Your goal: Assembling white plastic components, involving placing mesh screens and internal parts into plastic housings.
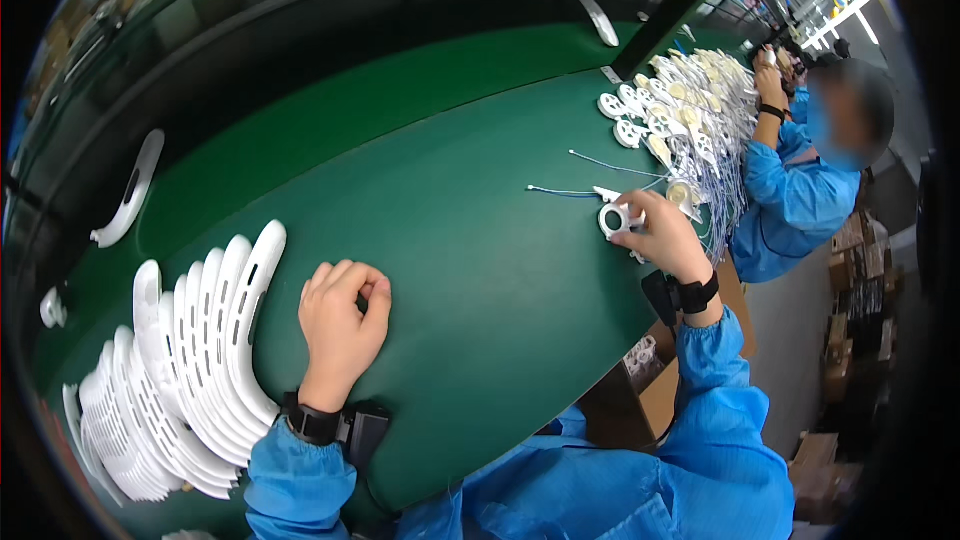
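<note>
My right hand (665, 230) pinches a white ring-shaped plastic part (606, 224) between thumb and fingers, at the near edge of a large heap. The heap of white plastic parts (690, 100) has round slotted heads, and thin blue and white wires trail from it. Two wire ends (560, 191) stretch left over the green table. My left hand (345, 320) rests loosely curled above the table, with nothing seen in its fingers. Just left of it stands a row of curved white plastic shells (205, 340) with slots, packed side by side.
The green table (450, 270) has a raised back ledge, where one curved white shell (135, 190) lies left and another (595, 18) lies far back. A green post (680, 10) rises behind the heap. A co-worker in blue (800, 185) works at right. Below the edge sits a cardboard box (660, 400).
</note>
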{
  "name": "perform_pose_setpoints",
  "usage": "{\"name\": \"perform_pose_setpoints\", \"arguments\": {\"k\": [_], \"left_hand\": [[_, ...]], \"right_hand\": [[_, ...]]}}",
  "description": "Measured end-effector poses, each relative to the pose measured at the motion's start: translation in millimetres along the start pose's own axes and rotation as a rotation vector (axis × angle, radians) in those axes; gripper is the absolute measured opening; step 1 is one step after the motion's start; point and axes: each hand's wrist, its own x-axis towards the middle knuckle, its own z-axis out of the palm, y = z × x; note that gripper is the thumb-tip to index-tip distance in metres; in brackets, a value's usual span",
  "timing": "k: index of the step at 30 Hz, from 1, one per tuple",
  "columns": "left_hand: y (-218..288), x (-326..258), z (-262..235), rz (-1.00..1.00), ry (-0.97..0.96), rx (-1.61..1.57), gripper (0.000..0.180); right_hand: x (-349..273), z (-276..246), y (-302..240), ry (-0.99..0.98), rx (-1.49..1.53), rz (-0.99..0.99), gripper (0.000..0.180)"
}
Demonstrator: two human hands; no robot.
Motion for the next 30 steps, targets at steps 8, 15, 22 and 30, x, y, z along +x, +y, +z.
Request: {"name": "perform_pose_setpoints", "arguments": {"k": [8, 15, 22, 30], "left_hand": [[-2.3, 2.4, 14.3, 0.121, 0.063, -0.030, 0.004], [-1.3, -6.7, 8.2, 0.102, 0.075, -0.025, 0.008], [-7.9, -4.9, 4.9, 0.024, 0.086, -0.132, 0.007], [-14.0, -3.6, 2.7, 0.016, 0.089, -0.160, 0.005]], "right_hand": [[7.1, 6.1, 23.4, -0.151, 0.253, -0.088, 0.049], [61.2, 17.7, -29.5, -0.242, 0.214, -0.281, 0.019], [164.9, 78.6, -239.6, -0.173, 0.272, -0.945, 0.023], [149.7, 136.1, -413.1, 0.077, -0.062, -0.934, 0.057]]}}
